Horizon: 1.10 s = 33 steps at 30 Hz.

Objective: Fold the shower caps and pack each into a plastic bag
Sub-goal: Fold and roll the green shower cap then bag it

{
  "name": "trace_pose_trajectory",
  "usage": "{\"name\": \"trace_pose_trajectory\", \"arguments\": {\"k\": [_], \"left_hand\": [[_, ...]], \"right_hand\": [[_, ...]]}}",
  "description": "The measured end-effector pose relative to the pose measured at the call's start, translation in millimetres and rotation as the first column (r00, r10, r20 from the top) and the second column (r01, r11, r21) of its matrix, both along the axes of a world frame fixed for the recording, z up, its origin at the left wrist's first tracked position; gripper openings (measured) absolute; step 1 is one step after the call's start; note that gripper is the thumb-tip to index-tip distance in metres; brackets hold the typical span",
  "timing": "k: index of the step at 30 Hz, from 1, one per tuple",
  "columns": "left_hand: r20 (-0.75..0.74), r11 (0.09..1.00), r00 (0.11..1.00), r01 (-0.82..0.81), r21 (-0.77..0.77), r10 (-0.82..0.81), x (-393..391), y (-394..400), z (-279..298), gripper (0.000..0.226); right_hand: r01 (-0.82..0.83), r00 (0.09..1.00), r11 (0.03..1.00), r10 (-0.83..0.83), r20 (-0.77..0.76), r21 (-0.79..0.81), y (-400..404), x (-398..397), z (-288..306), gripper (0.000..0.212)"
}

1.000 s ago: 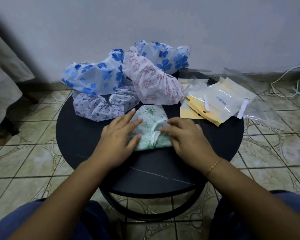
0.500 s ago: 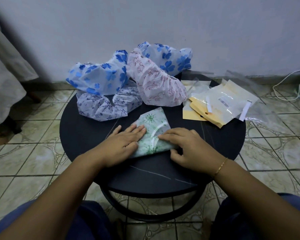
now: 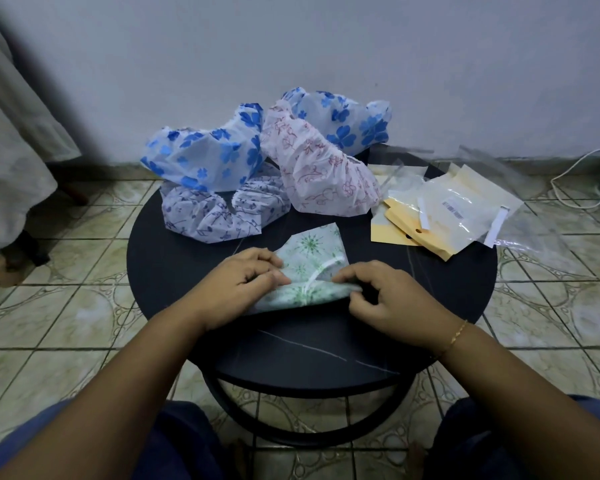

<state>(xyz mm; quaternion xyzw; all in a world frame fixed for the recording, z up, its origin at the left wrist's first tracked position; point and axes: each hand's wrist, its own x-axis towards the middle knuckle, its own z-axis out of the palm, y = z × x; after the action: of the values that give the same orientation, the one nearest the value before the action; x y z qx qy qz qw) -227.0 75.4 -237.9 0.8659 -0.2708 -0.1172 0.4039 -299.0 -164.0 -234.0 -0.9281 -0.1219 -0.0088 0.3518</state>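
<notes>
Green-print cap [image 3: 309,268] half-folded on tabletop [image 3: 174,271] | left hand [image 3: 246,289], right hand [image 3: 378,292] pinch its edges | advice: flatten, crease firmly, keep corners aligned

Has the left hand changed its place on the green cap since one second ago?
Yes. The left hand now grips the green cap with curled fingers, nearer the table front edge.

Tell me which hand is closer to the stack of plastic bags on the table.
Right. The right hand pinches the green-patterned shower cap just below-left of the plastic bags; the left hand grips the cap's far side, farther away.
</notes>
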Motion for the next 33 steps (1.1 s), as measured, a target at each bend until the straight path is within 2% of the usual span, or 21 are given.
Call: {"name": "trace_pose_trajectory", "arguments": {"k": [2, 6, 9, 13, 17, 20, 23, 26, 33], "left_hand": [[0.002, 1.0, 1.0, 0.009, 0.022, -0.009, -0.2, 4.7, 1.7, 0.057], [0.063, 0.989, 0.998, -0.005, 0.149, -0.004, 3.3, 9.5, 0.9, 0.043], [0.087, 0.983, 0.995, -0.057, 0.172, 0.043, 2.1, 5.5, 4.2, 0.058], [0.121, 0.971, 0.969, -0.227, 0.077, 0.217, 3.9, 3.4, 3.6, 0.049], [0.121, 0.915, 0.91, -0.402, 0.023, 0.397, 8.5, 1.7, -2.2, 0.062], [0.093, 0.886, 0.881, -0.464, -0.008, 0.463, 7.3, -4.1, -3.8, 0.063], [0.111, 0.867, 0.861, -0.498, -0.02, 0.497, 7.8, -10.2, -5.2, 0.059], [0.181, 0.83, 0.821, -0.556, 0.042, 0.541, 5.9, -19.4, -3.4, 0.065], [0.403, 0.759, 0.785, -0.593, 0.27, 0.47, 4.4, -29.8, 3.4, 0.072]], "right_hand": [[0.027, 0.999, 0.999, -0.026, -0.03, 0.045, 0.1, 1.7, 1.0, 0.03], [0.099, 0.995, 0.986, -0.093, -0.047, 0.136, 0.6, 4.7, -0.3, 0.023], [0.14, 0.99, 0.976, -0.136, -0.037, 0.167, 2.2, 7.3, -1.7, 0.022], [0.16, 0.987, 0.965, -0.151, -0.058, 0.207, 4.9, 8.4, 0.3, 0.019], [0.208, 0.976, 0.961, -0.191, -0.106, 0.182, 7.2, 10.0, -0.3, 0.018], [0.28, 0.96, 0.943, -0.268, -0.085, 0.183, 9.5, 13.7, -2.3, 0.012], [0.34, 0.94, 0.918, -0.328, -0.092, 0.204, 13.4, 15.8, -1.9, 0.019], [0.374, 0.927, 0.911, -0.363, -0.092, 0.174, 19.4, 17.3, 0.8, 0.031], [0.437, 0.898, 0.899, -0.433, -0.08, 0.033, 29.9, 21.2, 4.7, 0.03]]}}
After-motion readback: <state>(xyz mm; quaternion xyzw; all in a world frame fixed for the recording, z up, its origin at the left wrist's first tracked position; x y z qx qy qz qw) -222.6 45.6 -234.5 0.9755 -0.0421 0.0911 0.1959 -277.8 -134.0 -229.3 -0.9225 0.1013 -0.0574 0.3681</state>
